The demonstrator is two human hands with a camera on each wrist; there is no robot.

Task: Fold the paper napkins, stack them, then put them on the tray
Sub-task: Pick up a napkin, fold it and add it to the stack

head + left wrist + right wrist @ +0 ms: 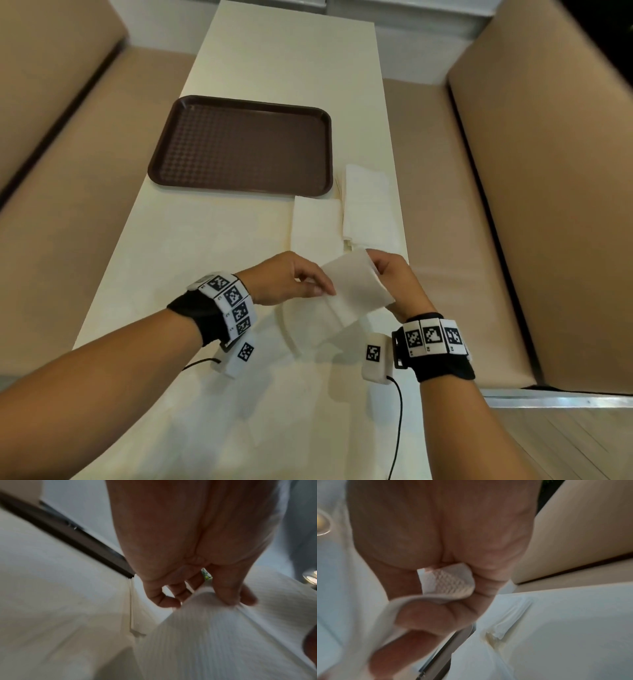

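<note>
Both hands hold one white paper napkin (352, 291) above the near part of the table. My left hand (294, 281) pinches its left edge between thumb and fingers; the left wrist view shows the napkin (214, 635) hanging below the fingertips (229, 596). My right hand (394, 277) grips the napkin's right side, with a corner of the napkin (448, 581) tucked against the palm and the fingers (436, 615) curled round it. A folded napkin (317, 222) lies flat beyond the hands. A stack of napkins (368, 205) lies to its right. The dark brown tray (239, 144) holds nothing.
The cream table (260, 51) runs away from me between two tan padded benches (68, 171) (513, 171). The napkin stack lies close to the table's right edge. Cables hang from both wrist cameras.
</note>
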